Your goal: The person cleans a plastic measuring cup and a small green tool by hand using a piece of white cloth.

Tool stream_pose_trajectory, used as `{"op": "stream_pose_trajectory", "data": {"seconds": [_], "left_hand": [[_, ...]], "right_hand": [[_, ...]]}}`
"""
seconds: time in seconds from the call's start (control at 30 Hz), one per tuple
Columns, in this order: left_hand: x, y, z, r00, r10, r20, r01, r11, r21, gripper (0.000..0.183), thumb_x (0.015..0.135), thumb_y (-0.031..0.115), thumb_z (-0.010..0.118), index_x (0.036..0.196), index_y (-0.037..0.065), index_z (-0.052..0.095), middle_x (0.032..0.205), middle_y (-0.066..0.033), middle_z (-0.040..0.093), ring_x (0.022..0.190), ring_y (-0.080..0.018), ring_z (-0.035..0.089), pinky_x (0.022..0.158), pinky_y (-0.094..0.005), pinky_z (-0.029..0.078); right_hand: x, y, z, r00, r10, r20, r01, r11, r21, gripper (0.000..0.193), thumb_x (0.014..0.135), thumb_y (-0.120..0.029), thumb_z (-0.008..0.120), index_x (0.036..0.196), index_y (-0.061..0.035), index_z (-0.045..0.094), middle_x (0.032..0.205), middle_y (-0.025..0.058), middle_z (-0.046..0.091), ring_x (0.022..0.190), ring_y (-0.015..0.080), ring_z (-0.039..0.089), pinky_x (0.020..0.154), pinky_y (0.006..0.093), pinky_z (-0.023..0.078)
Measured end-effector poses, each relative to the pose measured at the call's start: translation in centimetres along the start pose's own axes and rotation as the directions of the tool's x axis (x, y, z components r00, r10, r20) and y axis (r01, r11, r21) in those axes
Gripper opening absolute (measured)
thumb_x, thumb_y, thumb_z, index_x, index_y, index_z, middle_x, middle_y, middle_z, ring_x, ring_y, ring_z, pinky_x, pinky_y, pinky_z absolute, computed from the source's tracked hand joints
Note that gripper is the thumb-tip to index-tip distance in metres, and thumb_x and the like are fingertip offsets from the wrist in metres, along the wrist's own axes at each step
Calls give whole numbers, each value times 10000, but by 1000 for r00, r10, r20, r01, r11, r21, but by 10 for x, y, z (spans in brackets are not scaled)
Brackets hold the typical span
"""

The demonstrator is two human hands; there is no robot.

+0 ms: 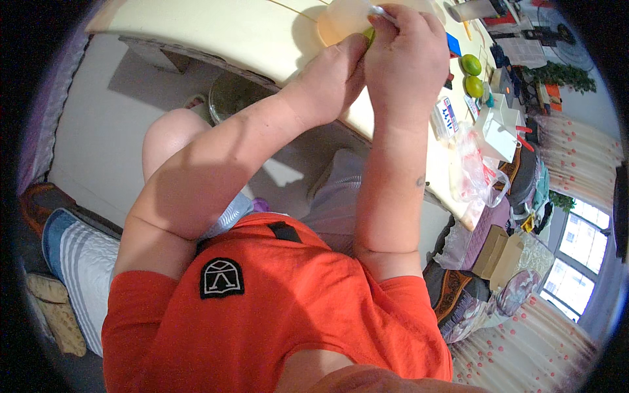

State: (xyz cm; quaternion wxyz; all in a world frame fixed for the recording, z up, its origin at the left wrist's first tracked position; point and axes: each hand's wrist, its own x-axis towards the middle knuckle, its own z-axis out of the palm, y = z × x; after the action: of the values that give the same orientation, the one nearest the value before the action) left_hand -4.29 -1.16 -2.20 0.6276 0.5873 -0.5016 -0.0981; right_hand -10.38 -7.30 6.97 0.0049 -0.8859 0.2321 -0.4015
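Pinching between both sets of fingers, a small green fruit piece (369,34) is held over the translucent plastic cup (344,19) at the far table edge (249,39). The left hand (331,78) and right hand (406,59) are closed together, touching. Two green limes (472,75) lie to the right.

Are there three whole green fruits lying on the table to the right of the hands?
No, only two round green fruits lie there on the cream table.
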Motion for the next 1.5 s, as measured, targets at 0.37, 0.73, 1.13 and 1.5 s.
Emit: {"op": "stream_pose_trajectory", "data": {"seconds": [0.37,0.73,1.13,1.5], "left_hand": [[1,1,0,981,-145,130,129,984,124,247,973,135,543,1193,24,553,1130,-191,665,1091,-371,629,906,-428,499],[0,8,-2,990,-124,71,120,991,56,283,1024,257,501,1023,-26,486,865,-297,643,852,-479,635,699,-505,515],[2,6,-1,993,-110,51,105,991,85,294,1036,270,455,1048,-20,500,924,-289,655,915,-493,619,756,-522,508],[3,5,0,997,67,35,-72,983,171,278,1026,253,464,1083,-15,508,898,-294,651,893,-496,622,746,-530,508]], "right_hand": [[5,16,15,998,-70,-4,70,997,-10,117,793,-61,695,902,-46,733,875,160,689,842,364,655,779,427,525],[2,27,-15,990,-35,133,44,997,-61,116,814,-110,720,899,-31,730,850,153,677,806,341,666,740,405,531],[20,23,-2,977,-157,147,164,986,-34,106,812,-104,700,883,-32,732,866,171,686,843,366,662,771,428,529],[16,10,2,979,-168,114,169,986,-2,93,809,-96,682,854,-40,741,864,163,694,784,367,676,744,417,549]]}}
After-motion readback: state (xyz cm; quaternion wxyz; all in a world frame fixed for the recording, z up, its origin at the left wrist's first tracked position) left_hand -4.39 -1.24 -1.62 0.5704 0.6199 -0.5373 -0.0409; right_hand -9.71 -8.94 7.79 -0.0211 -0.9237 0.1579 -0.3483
